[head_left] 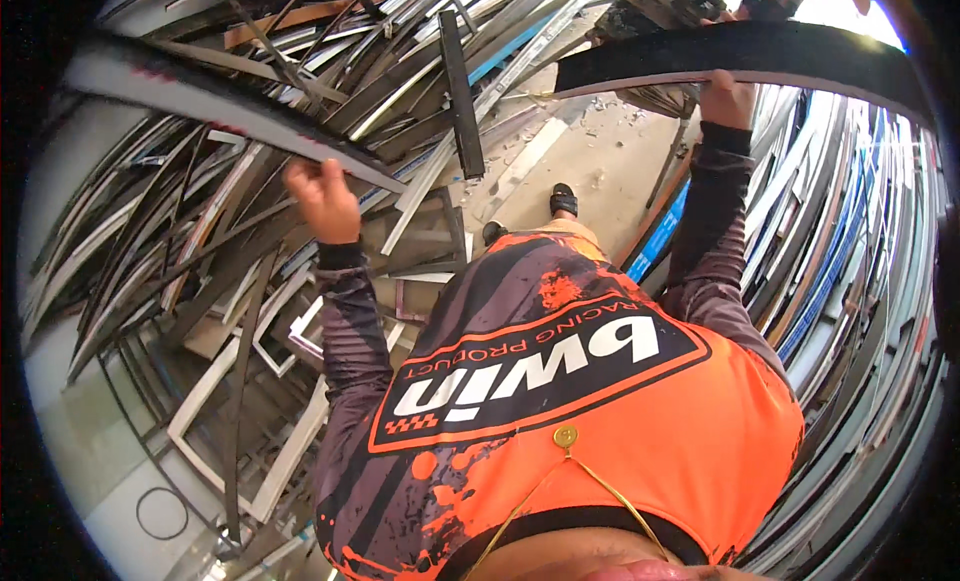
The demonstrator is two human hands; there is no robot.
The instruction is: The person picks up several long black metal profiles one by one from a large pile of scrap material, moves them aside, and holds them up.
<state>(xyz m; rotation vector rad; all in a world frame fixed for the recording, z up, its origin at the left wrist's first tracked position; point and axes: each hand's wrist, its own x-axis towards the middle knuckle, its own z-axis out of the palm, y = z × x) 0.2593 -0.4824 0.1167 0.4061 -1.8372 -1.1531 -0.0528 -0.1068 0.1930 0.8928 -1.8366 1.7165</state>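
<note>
My left hand (325,201) is closed on the lower edge of a long, light grey metal profile (230,106) with a dark upper edge. The profile slants from the far left down toward the middle, and my fingers sit near its tapered right end. On the other side, my right hand (727,101) grips a wide black metal profile (760,53) from below. That piece stretches to the right rim, its left end hanging over the floor. My right fingers are partly hidden by the black profile.
Long scrap profiles (465,101) lie in a tangled heap at the left and far side. Angular frames (215,411) lie at lower left. Long strips (850,251) are stacked along the right. Pale floor (600,151) with debris runs between. A dark object (660,6) at the back is unclear.
</note>
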